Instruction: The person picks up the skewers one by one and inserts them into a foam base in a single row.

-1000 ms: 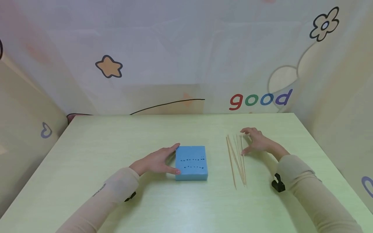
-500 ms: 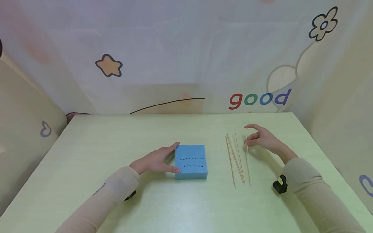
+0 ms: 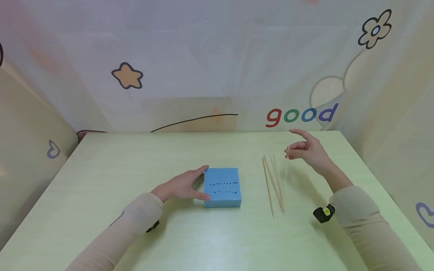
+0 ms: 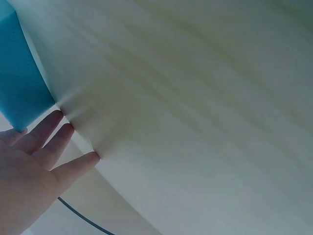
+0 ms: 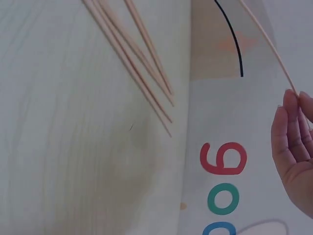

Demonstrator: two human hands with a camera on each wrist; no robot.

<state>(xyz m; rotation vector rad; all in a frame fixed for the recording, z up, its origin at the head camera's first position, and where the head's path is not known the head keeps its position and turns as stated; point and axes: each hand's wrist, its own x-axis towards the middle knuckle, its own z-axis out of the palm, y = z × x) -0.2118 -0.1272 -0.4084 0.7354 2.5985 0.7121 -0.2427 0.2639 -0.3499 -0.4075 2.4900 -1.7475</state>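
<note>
A blue foam block (image 3: 222,175) with two rows of small dark holes lies flat on the table. At its left side my left hand (image 3: 184,185) rests with thumb and fingers spread around the edge; the left wrist view shows straight fingers (image 4: 54,139) by the block's corner. My right hand (image 3: 310,152) is raised over the table, pinching one thin wooden skewer (image 5: 269,41) between thumb and fingers. The skewer hangs with its lower end toward me. Several more skewers (image 3: 272,184) lie between the block and the right hand.
The pale wooden table (image 3: 135,158) ends at a printed cloth backdrop (image 3: 190,64) with coloured letters. Side cloths rise at left and right. A black wrist camera (image 3: 324,213) sits under the right sleeve.
My right hand has picked one skewer out of the group and lifted it up and away to the far right. My left hand and the block stay put.
</note>
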